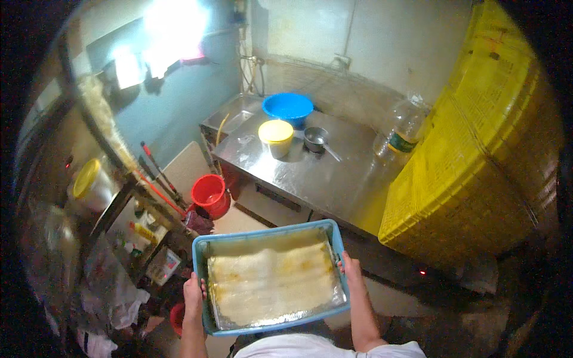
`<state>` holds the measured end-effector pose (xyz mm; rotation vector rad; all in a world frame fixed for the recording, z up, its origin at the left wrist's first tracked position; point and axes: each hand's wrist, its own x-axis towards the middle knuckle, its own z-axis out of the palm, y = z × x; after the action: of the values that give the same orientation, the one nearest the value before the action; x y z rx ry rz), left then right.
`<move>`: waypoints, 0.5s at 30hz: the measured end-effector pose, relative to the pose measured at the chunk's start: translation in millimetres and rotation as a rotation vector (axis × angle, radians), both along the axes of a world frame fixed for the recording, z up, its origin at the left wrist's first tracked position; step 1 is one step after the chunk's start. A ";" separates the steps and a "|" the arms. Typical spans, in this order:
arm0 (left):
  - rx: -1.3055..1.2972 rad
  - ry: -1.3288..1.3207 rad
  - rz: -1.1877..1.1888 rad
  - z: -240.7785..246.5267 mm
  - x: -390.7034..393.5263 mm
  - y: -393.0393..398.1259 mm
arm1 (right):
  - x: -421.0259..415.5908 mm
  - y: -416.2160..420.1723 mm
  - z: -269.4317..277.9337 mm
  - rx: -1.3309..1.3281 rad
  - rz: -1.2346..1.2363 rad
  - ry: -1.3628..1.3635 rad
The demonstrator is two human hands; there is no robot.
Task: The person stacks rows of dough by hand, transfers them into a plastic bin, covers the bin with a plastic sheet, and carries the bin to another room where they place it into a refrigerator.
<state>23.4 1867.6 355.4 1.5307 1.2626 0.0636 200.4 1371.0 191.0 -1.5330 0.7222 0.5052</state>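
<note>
A light-blue rectangular plastic tub point(268, 231) is held level in front of my body. My left hand point(194, 288) is closed around its left rim, and my right hand point(349, 265) grips the right rim. Inside the tub lies a shiny metal tray point(286, 318), covered by a pale, yellow-stained sheet or layer point(268, 277); its material I cannot tell. Some fingertips of both hands show inside the rims, while the rest of the fingers are hidden by the tub's walls.
Beyond the tub is a stainless steel counter point(286, 179) with a blue basin point(288, 107), a yellow-lidded bucket point(276, 138), a metal saucepan point(316, 139) and a large plastic bottle point(401, 134). Yellow plastic crates point(447, 147) stand at the right. A red bucket point(210, 197) is left of the counter.
</note>
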 end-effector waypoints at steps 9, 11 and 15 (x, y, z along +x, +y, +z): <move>-0.019 0.002 -0.037 -19.4 14.2 1.8 | 14.3 -3.3 -29.4 -0.149 0.005 0.035; -0.042 0.049 -0.013 -17.0 18.8 -7.9 | 9.4 -13.4 -29.7 -0.277 0.056 0.117; -0.105 0.111 -0.056 -27.6 0.7 -3.6 | -12.9 -33.1 -36.2 -0.307 0.055 0.088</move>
<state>24.1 1863.9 327.8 1.4942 1.2888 -0.1232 187.5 1337.9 154.8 -1.8290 0.8572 0.5227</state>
